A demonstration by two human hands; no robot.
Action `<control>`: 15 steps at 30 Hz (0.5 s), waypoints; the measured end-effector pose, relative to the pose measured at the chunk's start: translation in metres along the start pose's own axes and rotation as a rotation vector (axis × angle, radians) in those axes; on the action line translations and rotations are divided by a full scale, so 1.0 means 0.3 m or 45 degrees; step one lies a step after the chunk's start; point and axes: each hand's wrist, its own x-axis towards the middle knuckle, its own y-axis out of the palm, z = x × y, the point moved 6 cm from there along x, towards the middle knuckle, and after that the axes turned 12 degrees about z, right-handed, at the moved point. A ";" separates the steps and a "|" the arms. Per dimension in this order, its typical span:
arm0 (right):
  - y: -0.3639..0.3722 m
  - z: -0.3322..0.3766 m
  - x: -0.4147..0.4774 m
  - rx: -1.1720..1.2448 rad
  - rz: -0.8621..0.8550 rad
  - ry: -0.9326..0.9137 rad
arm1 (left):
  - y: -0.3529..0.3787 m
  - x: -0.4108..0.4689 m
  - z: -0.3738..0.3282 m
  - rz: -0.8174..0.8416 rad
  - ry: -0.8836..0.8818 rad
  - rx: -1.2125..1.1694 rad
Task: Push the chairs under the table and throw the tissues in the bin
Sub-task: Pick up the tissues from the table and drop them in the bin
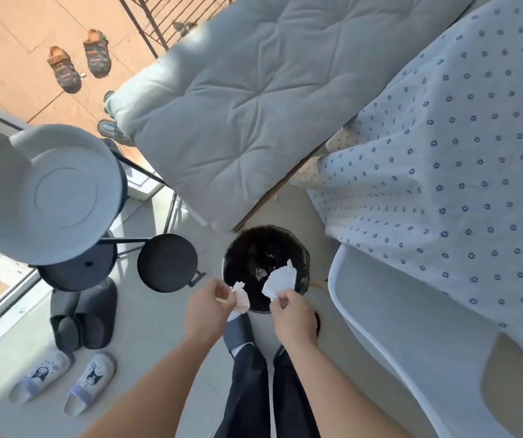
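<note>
A round bin lined with a black bag stands on the floor straight below me. My left hand pinches a crumpled pinkish tissue over the bin's near rim. My right hand grips a larger white tissue that hangs above the bin's opening. A few scraps lie inside the bin. A white chair stands to the right, its seat partly under the table covered by a flower-print cloth.
A small round side table with dark lower shelves stands at left. Black slippers and patterned slippers lie on the floor nearby. A grey cushioned bench sits beyond the bin. My legs and one slipper are below my hands.
</note>
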 end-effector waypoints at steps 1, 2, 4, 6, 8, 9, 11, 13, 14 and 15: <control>0.016 -0.015 0.024 -0.012 -0.003 0.013 | 0.021 0.028 0.021 0.006 -0.011 0.010; 0.031 -0.028 0.047 -0.023 -0.006 0.025 | 0.039 0.054 0.037 0.006 -0.019 0.018; 0.059 -0.056 0.091 -0.042 -0.017 0.048 | 0.071 0.099 0.063 0.001 -0.035 0.036; 0.085 -0.078 0.125 -0.069 -0.026 0.063 | 0.097 0.137 0.086 0.003 -0.050 0.057; 0.104 -0.096 0.148 -0.092 -0.033 0.071 | 0.119 0.168 0.100 0.006 -0.046 0.049; 0.108 -0.102 0.154 -0.105 -0.035 0.074 | 0.127 0.181 0.102 0.005 -0.041 0.042; 0.112 -0.106 0.161 -0.137 -0.039 0.067 | 0.138 0.199 0.103 0.013 -0.046 0.033; 0.110 -0.105 0.164 -0.154 -0.038 0.034 | 0.151 0.216 0.111 0.063 -0.063 0.017; 0.109 -0.104 0.163 -0.158 -0.038 0.021 | 0.158 0.222 0.115 0.103 -0.075 0.018; 0.105 -0.102 0.160 -0.152 -0.036 0.014 | 0.164 0.225 0.117 0.140 -0.083 0.032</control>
